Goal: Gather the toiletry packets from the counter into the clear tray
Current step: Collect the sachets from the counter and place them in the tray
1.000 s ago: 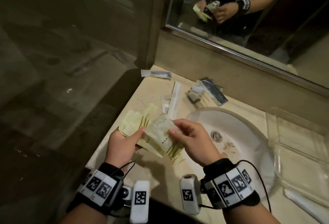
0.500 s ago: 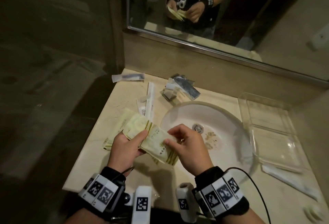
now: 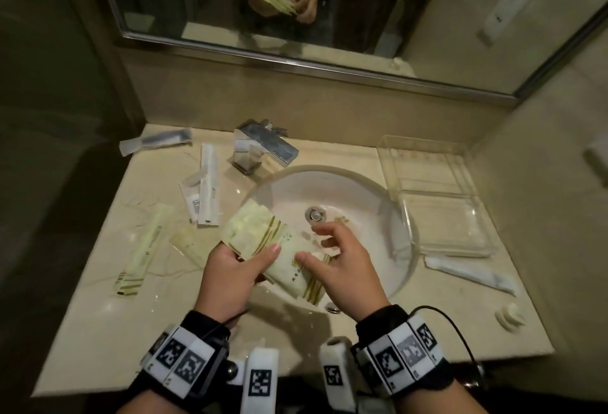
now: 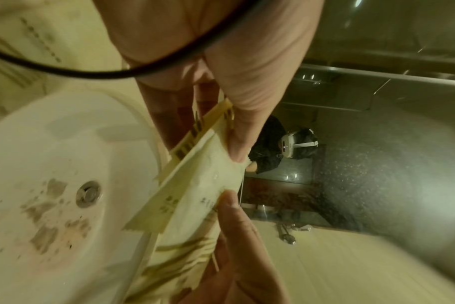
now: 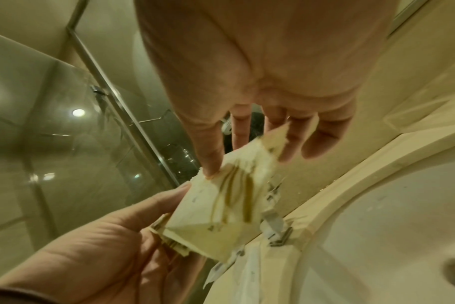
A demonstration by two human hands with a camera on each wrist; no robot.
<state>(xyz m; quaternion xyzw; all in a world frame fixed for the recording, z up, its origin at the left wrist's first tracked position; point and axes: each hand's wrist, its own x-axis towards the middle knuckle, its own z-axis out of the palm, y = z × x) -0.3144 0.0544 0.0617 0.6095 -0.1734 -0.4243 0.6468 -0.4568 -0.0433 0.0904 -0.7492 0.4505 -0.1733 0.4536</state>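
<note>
A stack of pale green toiletry packets (image 3: 260,232) with olive stripes hangs over the front left rim of the basin, held by both hands. My left hand (image 3: 250,262) grips the stack from below with its thumb on top. My right hand (image 3: 320,255) pinches the stack's near end, and the right wrist view shows its thumb on the packets (image 5: 221,205) with the fingers behind. The left wrist view shows the same stack (image 4: 195,195) between both thumbs. The clear tray (image 3: 444,242) stands on the counter right of the basin.
Loose on the counter lie a long green packet (image 3: 144,249), white packets (image 3: 207,189), a dark packet (image 3: 154,143) at the back left and a white packet (image 3: 470,273) in front of the tray. The faucet (image 3: 260,150) stands behind the basin (image 3: 362,189).
Both hands keep hold of the stack and have drifted right, from over the counter to the basin's rim. The head view has swung right, taking in the whole tray.
</note>
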